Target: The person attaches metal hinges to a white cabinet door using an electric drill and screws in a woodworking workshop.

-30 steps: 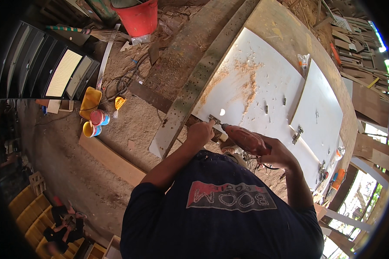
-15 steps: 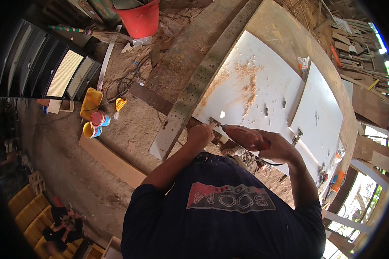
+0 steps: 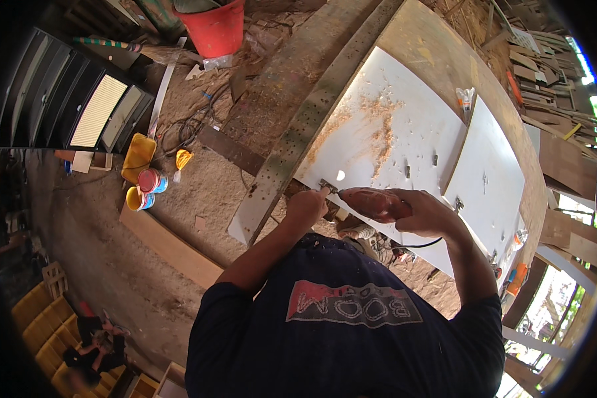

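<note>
A red-orange power drill [image 3: 371, 201] lies level in front of my chest, its bit end [image 3: 326, 186] at the near edge of a white board [image 3: 385, 139]. My right hand [image 3: 423, 212] is wrapped around the drill body. My left hand [image 3: 306, 205] is closed at the drill's front end, by the chuck. Sawdust is scattered over the white board. A second white board [image 3: 491, 176] with small metal fittings lies to the right of the first, both on a wooden bench [image 3: 444, 60].
A long perforated metal strip [image 3: 292, 142] runs along the bench's left side. On the dirt floor lie a plank [image 3: 169, 245], paint cans [image 3: 149, 182], a yellow container [image 3: 139, 156], cables and a red bucket [image 3: 217, 30]. Scrap wood is piled at the right. A person sits at lower left.
The drill and both hands have shifted slightly right along the board's edge; my left hand stays at the drill's front end.
</note>
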### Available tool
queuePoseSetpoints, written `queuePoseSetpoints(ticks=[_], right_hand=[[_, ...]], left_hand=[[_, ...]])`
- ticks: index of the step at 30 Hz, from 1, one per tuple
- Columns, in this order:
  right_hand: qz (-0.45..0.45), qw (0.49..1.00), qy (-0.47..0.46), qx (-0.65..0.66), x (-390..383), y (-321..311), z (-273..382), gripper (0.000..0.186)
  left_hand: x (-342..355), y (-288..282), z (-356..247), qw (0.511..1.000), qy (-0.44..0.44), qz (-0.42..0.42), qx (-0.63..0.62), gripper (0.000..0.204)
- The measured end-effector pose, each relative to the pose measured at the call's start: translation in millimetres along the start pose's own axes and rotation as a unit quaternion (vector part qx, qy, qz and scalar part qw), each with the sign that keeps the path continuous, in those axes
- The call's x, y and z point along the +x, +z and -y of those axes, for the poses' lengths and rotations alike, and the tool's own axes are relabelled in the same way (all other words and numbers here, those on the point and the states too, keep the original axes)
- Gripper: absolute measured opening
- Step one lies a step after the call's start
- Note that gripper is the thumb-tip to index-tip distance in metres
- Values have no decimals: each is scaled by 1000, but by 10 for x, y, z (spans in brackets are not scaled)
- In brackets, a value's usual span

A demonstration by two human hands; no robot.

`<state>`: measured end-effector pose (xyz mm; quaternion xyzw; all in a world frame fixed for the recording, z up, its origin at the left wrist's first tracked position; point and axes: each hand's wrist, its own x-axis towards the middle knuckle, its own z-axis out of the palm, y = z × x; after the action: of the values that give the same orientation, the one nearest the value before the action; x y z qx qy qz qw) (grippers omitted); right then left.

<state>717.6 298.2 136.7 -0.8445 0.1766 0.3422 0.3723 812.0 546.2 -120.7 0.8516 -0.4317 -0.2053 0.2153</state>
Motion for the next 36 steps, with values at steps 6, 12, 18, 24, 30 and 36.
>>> queuePoseSetpoints(ticks=[6, 12, 18, 24, 30, 36], right_hand=[[-1, 1000, 6, -27, 52, -45, 100, 68], [14, 997, -3, -82, 169, -107, 151, 63], [31, 992, 7, -123, 200, -118, 192, 56], [46, 986, 40, -158, 227, -132, 337, 70], [40, 987, 23, -157, 234, -154, 349, 58], [51, 985, 25, -162, 306, -148, 312, 59]], left_hand=[[5, 4, -7, 1000, 3, -8, -2, 15], [19, 33, 21, 1000, 10, -12, -19, 16], [27, 21, 17, 999, -11, 7, -33, 20], [34, 11, 14, 1000, 3, -2, -30, 18], [43, 0, 10, 999, -4, 3, -33, 19], [44, -37, -4, 999, -7, 14, -33, 19]])
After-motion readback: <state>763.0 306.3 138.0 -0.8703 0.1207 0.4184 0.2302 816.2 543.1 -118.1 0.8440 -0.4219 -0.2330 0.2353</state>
